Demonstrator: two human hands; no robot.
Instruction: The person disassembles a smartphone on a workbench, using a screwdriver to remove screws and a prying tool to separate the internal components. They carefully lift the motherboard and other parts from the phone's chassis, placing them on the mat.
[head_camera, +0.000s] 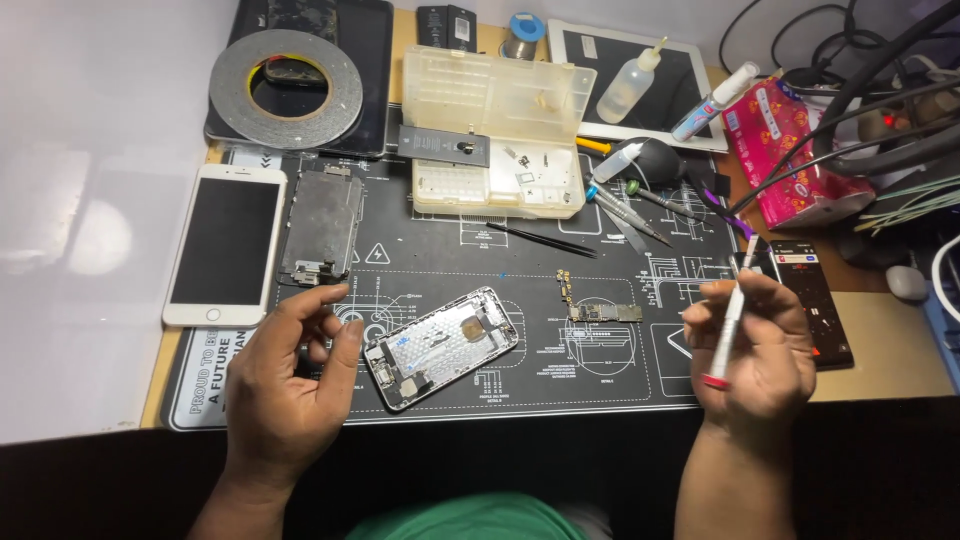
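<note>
While my left hand (290, 375) hovers with its fingers loosely curled and apart, holding nothing, just beside the opened phone shell (441, 347), my right hand (752, 345) is clamped on a slim white screwdriver (729, 325), held upright, tip up, away from the work. The shell lies tilted on the black repair mat (600, 385) at the desk's near edge, within easy reach of both hands. Its circuit board (593, 303) rests apart to the right; the screen panel (322, 228) and a white phone (224, 243) lie to the left, and a parts box (497, 130) stands open behind.
</note>
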